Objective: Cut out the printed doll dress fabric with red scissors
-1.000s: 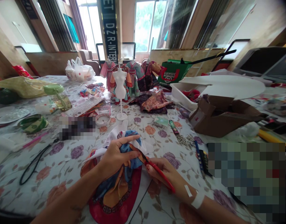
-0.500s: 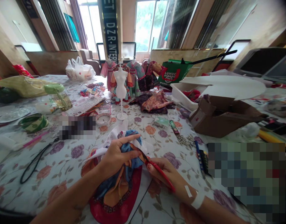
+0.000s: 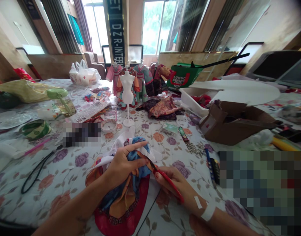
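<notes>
A small doll garment [image 3: 123, 206] in blue, orange and dark red, with white cloth at its top, lies bunched on the table. My left hand [image 3: 128, 160] is closed on its upper part, thumb and forefinger holding a fold. My right hand [image 3: 170, 178] is closed around a red-handled tool [image 3: 170, 184] with a thin dark tip, seemingly small scissors or a seam ripper. That tip touches the cloth edge just by my left thumb. Its exact contact point is too small to make out.
A white mini mannequin [image 3: 127, 90] stands ahead, with several dressed ones behind it. Folded brocade cloth [image 3: 162, 108] lies to its right. A cardboard box [image 3: 234, 124] and white bin [image 3: 192, 101] sit farther right. At left are a green-lidded bottle [image 3: 63, 101] and green tape roll [image 3: 34, 129].
</notes>
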`<move>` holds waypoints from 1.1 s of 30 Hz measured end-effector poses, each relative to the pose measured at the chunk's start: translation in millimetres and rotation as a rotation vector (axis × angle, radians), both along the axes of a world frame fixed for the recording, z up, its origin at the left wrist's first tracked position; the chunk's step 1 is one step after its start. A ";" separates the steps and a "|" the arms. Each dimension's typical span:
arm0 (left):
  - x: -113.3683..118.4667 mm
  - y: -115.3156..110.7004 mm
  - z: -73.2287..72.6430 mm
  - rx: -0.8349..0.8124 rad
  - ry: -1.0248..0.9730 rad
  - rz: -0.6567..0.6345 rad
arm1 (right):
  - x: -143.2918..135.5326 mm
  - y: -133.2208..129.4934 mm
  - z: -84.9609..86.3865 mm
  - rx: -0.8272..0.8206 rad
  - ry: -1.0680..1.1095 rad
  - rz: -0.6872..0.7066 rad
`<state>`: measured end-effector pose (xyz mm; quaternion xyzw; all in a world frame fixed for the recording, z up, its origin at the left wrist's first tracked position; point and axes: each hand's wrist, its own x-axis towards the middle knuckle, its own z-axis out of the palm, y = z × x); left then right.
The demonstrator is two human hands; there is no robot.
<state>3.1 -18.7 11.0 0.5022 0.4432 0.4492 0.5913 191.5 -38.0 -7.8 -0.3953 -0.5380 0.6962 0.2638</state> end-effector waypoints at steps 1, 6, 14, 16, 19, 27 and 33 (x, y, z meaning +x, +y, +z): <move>0.4 -0.6 0.7 0.002 0.003 0.004 | -0.3 -0.3 0.5 -0.003 0.000 0.009; -2.7 0.1 6.3 -0.006 -0.014 0.056 | 4.1 5.9 10.4 0.005 -0.044 0.031; -6.5 5.7 3.5 -0.070 -0.009 0.153 | 23.4 25.0 20.3 0.002 0.004 -0.021; 0.5 -0.2 3.0 -0.107 -0.038 0.047 | 18.4 19.2 16.6 -0.051 0.109 0.029; 9.4 -9.2 2.2 -0.148 -0.092 -0.101 | 8.1 9.6 8.4 -0.141 0.167 0.156; 6.9 0.0 -1.6 -0.284 -0.327 0.087 | 7.2 15.3 8.8 -0.115 0.226 -0.119; 4.1 6.0 -0.1 -0.253 -0.439 0.312 | 14.2 11.0 14.7 1.210 -0.366 -0.571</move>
